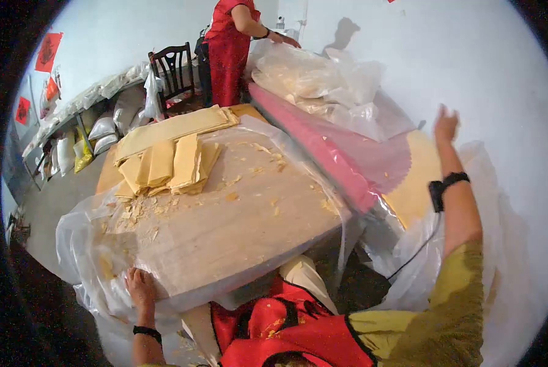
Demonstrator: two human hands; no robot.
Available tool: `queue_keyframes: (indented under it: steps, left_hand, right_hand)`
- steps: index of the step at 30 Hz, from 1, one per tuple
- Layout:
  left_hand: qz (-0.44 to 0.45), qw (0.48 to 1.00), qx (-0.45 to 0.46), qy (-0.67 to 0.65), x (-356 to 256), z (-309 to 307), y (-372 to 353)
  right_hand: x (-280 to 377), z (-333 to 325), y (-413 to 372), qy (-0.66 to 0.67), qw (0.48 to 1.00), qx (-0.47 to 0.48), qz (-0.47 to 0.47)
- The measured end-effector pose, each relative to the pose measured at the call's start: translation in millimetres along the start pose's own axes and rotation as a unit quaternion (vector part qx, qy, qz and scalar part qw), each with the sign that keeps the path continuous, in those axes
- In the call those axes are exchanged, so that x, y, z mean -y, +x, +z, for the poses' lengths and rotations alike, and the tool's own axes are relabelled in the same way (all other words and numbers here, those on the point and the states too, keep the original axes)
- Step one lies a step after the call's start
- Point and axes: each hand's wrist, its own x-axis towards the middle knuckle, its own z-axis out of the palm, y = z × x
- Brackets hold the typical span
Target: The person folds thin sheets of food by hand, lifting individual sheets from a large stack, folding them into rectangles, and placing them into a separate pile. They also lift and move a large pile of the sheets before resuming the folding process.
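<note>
My left hand (140, 285) rests at the near left edge of the table, its fingers lying on the clear plastic sheet (84, 238) that covers the top. My right hand (446, 125) is raised at the right, near the white wall, with its fingers apart and nothing visible in them. Ahead on the table lie folded stacks of thin yellow sheets (158, 164) and a longer flat pile of yellow sheets (173, 130). Flakes and crumbs (140, 213) of the same yellow are scattered over the table surface (237, 229).
A co-worker in red (228, 55) stands at the far side, hands at a plastic-wrapped heap (317, 76). A pink cover (341, 144) lies on the right-hand surface. A dark chair (173, 70) and filled sacks (103, 127) stand at the back left. Loose plastic hangs at right.
</note>
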Motion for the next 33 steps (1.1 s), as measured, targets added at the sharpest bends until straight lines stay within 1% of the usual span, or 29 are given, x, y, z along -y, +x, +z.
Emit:
queue_keyframes:
  steps: [2, 3, 4, 5, 6, 7, 8, 9, 11, 12, 13, 15, 18, 21, 24, 27, 30, 33]
  left_hand:
    - [-0.012, 1.000, -0.006, -0.013, -2, -1, -2]
    - [-0.017, 1.000, -0.009, -0.020, -3, -1, -2]
    - [-0.021, 0.999, -0.005, -0.023, -2, -1, -1]
    - [-0.026, 0.999, -0.001, -0.027, -1, 1, 0]
    - [-0.030, 0.999, 0.004, -0.031, 0, 1, 1]
    - [-0.020, 0.999, -0.010, -0.028, 1, 2, -1]
    - [-0.010, 0.999, -0.024, -0.026, 2, 3, -2]
    - [0.000, 0.999, -0.038, -0.024, 2, 4, -3]
    - [0.006, 0.999, -0.049, -0.012, 4, 6, -3]
    - [0.009, 0.999, -0.053, -0.006, 5, 8, -3]
    - [0.001, 0.999, -0.035, -0.005, 5, 9, -2]
    - [-0.014, 1.000, 0.002, 0.000, 6, 8, 1]
    - [-0.017, 0.998, -0.028, -0.046, 2, 5, -1]
    - [-0.014, 0.999, -0.044, -0.023, 4, 10, 0]
    - [-0.008, 0.998, -0.046, -0.029, 2, 7, -2]
    - [-0.007, 0.997, -0.070, -0.041, 2, 8, -3]
    - [0.017, 0.997, -0.055, -0.048, 10, 13, -1]
    - [0.020, 0.997, -0.053, -0.053, 13, 13, -1]
  right_hand:
    - [54, 45, -56, 0.054, 0.995, 0.076, -0.034]
    - [51, 81, -76, 0.084, 0.981, 0.130, -0.118]
    - [77, 84, -115, 0.082, 0.972, 0.186, -0.120]
    - [90, 96, -148, 0.045, 0.965, 0.216, -0.140]
    - [91, 111, -185, 0.063, 0.953, 0.260, -0.141]
    - [112, 95, -212, 0.043, 0.928, 0.360, -0.085]
    - [110, 95, -242, 0.060, 0.909, 0.393, -0.126]
    - [101, 94, -273, 0.082, 0.903, 0.372, -0.199]
    - [57, 137, -336, -0.048, 0.896, 0.347, -0.273]
    - [52, 131, -355, -0.059, 0.885, 0.378, -0.265]
    - [46, 125, -371, -0.070, 0.873, 0.409, -0.257]
    - [37, 106, -388, -0.052, 0.866, 0.425, -0.257]
    - [22, 104, -410, -0.059, 0.883, 0.391, -0.254]
    - [16, 109, -411, -0.043, 0.876, 0.382, -0.289]
    - [19, 105, -408, -0.022, 0.882, 0.379, -0.280]
    - [22, 98, -407, -0.009, 0.884, 0.389, -0.260]
    - [21, 96, -407, 0.002, 0.883, 0.380, -0.276]
    - [25, 95, -406, 0.006, 0.882, 0.400, -0.251]
